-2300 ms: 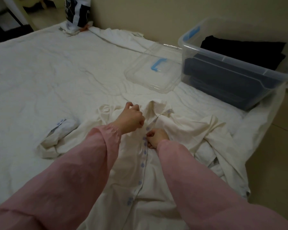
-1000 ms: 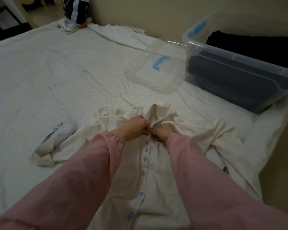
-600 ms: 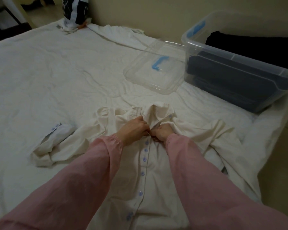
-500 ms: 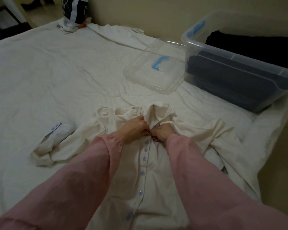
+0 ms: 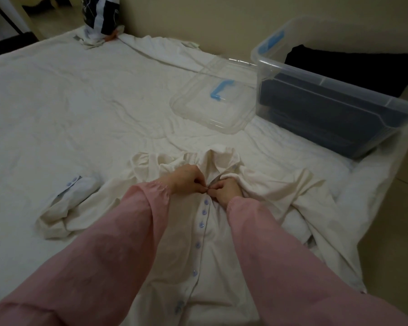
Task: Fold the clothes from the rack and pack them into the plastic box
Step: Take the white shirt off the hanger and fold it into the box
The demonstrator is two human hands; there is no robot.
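I see 1 cream button-up shirt point(image 5: 212, 267) lying front-up on a bed covered by a white sheet point(image 5: 80, 102), its collar pointing away from me. My 2 hands, in pink sleeves point(image 5: 104, 255), meet just below the collar. The left hand point(image 5: 186, 180) and the right hand point(image 5: 226, 188) each have their fingers curled, pinching the shirt's front edges together at the top of the button line, fingertips touching.

Below them I count 6 pale blue buttons in view down the front. The shirt's left sleeve lies crumpled out to the side, and its cuff point(image 5: 73, 184) shows 2 more blue buttons.

Beyond the shirt, at the far right of the bed, stands 1 clear plastic box point(image 5: 325, 81) with 1 blue latch and dark folded clothes point(image 5: 351, 67) inside. Its 1 clear lid point(image 5: 198, 107), also with 1 blue latch, lies flat just beside it. 1 bag point(image 5: 99, 15) with a dark and white print sits at the far edge; its print is too blurred to read.
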